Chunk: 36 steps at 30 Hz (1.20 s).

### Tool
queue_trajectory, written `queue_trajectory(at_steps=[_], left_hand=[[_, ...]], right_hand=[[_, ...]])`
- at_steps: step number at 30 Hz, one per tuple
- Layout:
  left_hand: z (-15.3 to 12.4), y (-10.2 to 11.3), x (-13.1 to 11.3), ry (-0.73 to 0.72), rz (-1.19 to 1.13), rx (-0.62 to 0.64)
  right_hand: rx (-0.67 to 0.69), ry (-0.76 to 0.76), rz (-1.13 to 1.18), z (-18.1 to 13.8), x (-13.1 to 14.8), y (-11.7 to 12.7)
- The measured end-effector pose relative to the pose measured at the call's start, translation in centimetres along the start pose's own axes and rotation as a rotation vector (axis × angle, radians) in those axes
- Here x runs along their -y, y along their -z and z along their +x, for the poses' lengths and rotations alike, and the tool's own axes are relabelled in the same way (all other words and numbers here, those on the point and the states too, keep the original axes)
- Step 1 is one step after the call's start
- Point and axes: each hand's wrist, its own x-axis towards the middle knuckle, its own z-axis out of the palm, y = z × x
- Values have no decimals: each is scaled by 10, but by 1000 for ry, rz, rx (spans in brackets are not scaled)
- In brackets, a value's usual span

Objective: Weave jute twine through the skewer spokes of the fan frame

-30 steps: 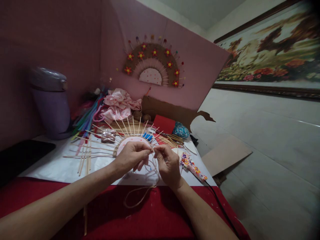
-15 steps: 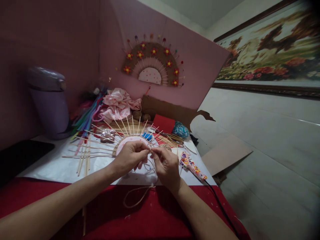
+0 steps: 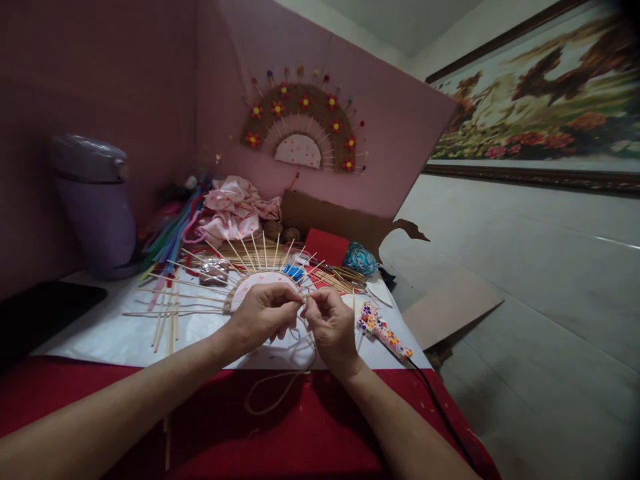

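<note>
My left hand [image 3: 260,317] and my right hand [image 3: 330,327] meet fingertip to fingertip over a half-made fan of thin wooden sticks [image 3: 200,277] round a pink half-disc [image 3: 263,280]. Both hands are closed in a pinch on a length of tan twine [image 3: 273,393], which loops down onto the red cloth [image 3: 310,433] in front of me. The fan lies on white paper [image 3: 115,333].
A patterned glue gun [image 3: 385,331] with a black cord lies right of my right hand. Behind are a lilac lidded bin [image 3: 95,200], coloured straws [image 3: 167,233], pink fabric [image 3: 235,207], a blue yarn ball [image 3: 361,259] and a finished fan [image 3: 303,127] on the pink board. Cardboard [image 3: 450,303] lies on the floor.
My hands have stayed together over the fan, shifting only slightly. The twine loop on the red cloth has moved a little.
</note>
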Motion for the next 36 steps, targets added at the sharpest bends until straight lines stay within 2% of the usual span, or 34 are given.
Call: queue_trajectory(at_steps=[2,4,12,25,30,32,36], left_hand=[[1,1,0,27,-42,18],[1,3,0,56,-61,27],[3,5,2,57,-48,16],[2,2,4,-19,104,-60],[-1,0,6,-141,263,-95],[-2,-1,4,-154,238,-88],[-2,-5,-2,-71,104,-71]], right_hand=[[-19,-80,85,1,-1,1],[-30,-91,125,0,1,4],[69,90,-25,-5,10,11],[72,126,-76,-4,9,7],[61,57,-40,-3,9,3],[49,31,-30,-2,7,2],[43,38,2,-1,5,3]])
